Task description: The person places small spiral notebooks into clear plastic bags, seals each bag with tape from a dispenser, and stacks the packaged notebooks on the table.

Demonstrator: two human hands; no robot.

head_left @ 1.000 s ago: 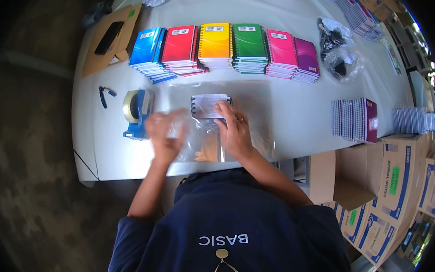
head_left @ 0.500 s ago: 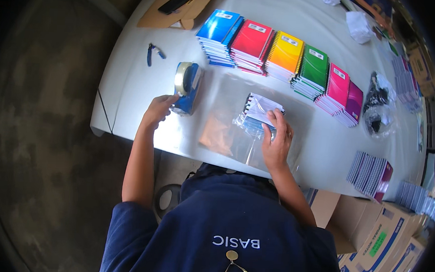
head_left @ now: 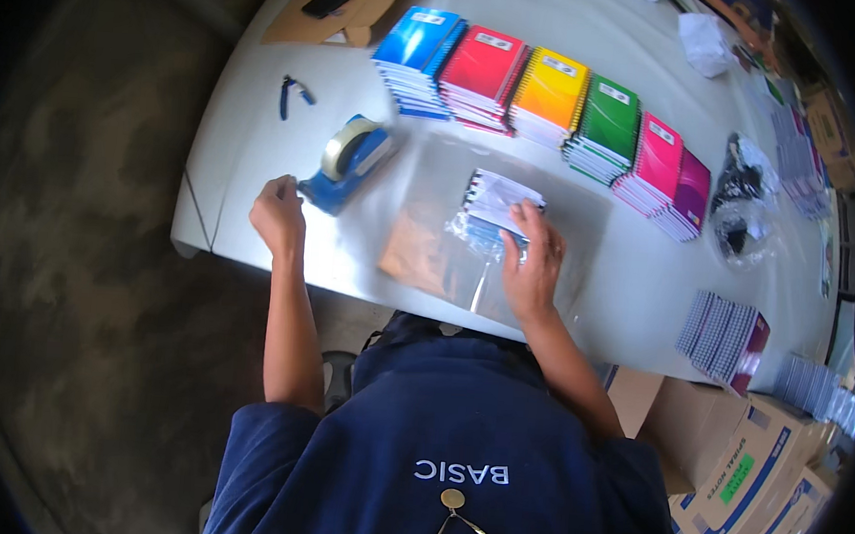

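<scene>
At the left, the left hand (head_left: 277,214) is closed, fingers curled in a pinch at the near end of the blue tape dispenser (head_left: 348,162); it seems to grip a tape end, though the tape itself is too thin to make out. Farther left and back lie small blue-handled cutters (head_left: 292,93). In the middle, the right hand (head_left: 531,264) lies flat and mostly open, fingers spread, pressing down on a bagged pack of notebooks (head_left: 495,208) that rests on a clear plastic sheet (head_left: 448,258) on the white table (head_left: 258,149). Along the far side runs a row of spiral notebook stacks (head_left: 555,99), blue to magenta, and at the right near edge sits another small pile of notebooks (head_left: 727,336).

The risks, as I judge them: the dispenser is light and near the table edge, so a hard pull could drag or tip it; loose tape could fold onto itself or catch the slippery bag; and the pack could slide on the plastic if the pressing hand lifts.
</scene>
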